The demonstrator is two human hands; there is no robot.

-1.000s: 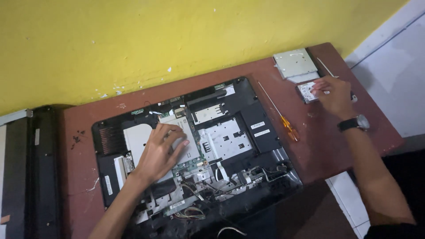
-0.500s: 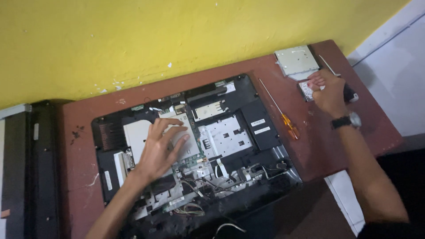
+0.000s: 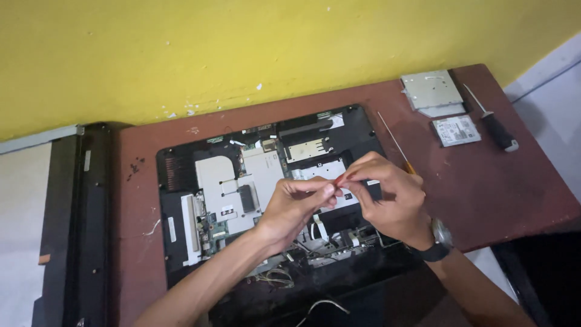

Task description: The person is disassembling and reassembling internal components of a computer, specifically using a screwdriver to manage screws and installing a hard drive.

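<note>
While I look down from the head camera, a black panel [image 3: 78, 224] lies past the left edge of the reddish-brown table [image 3: 508, 194]. On the table's left and middle sits an opened laptop chassis [image 3: 181, 181], its metal plates and green circuit board bare, loose wires trailing toward the near edge. Above its middle my left hand [image 3: 296, 203] is curled, thumb and forefinger pinched on a tiny red piece [image 3: 339, 180]. My right hand [image 3: 390, 194], with a dark wristwatch [image 3: 440, 239] on its wrist, meets it there, fingertips closed on the same piece; what the piece is I cannot tell. Just behind the right hand a thin screwdriver [image 3: 392, 140] with an orange handle lies on the table. At the far right corner rest a silver optical drive [image 3: 432, 91], a small hard drive [image 3: 457, 130] beside it, and a black-handled screwdriver [image 3: 493, 124] near the right edge.
</note>
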